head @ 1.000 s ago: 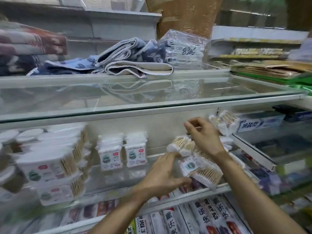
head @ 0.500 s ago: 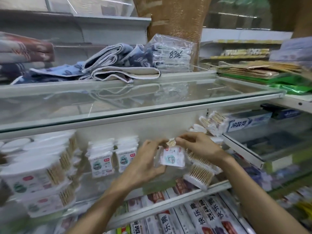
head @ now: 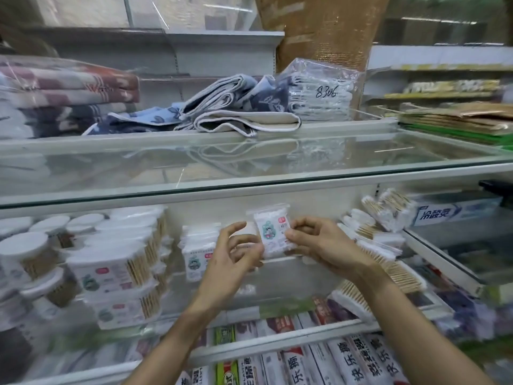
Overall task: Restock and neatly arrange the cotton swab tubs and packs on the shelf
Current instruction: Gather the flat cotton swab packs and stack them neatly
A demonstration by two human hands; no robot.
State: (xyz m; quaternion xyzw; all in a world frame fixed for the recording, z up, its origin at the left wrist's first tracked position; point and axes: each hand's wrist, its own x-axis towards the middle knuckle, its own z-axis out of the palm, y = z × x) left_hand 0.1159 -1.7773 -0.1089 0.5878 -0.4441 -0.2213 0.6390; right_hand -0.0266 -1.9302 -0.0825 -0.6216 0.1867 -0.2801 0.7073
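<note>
My right hand (head: 324,245) pinches a small white cotton swab pack (head: 273,232) with a cartoon label, held upright in front of the middle shelf's back wall. My left hand (head: 233,257) is just left of it, fingers apart and curled, fingertips at the pack's lower left edge. A row of matching packs (head: 198,251) stands on the shelf left of my hands. Stacked rectangular swab tubs (head: 116,265) and round tubs (head: 25,251) fill the left end. Loose swab bundles (head: 394,268) lie in a heap on the right, under my right wrist.
A glass shelf (head: 249,176) hangs close above my hands, with folded towels (head: 238,112) on it. More swab bundles (head: 388,208) and a toothpaste box (head: 449,213) sit at the right. Toothpaste boxes (head: 305,362) fill the shelf below, behind a white rail (head: 277,343).
Both hands have lifted the small pack up and left from the heap on the right. My left hand has loosened off the pack, which now stands upright in my right fingers.
</note>
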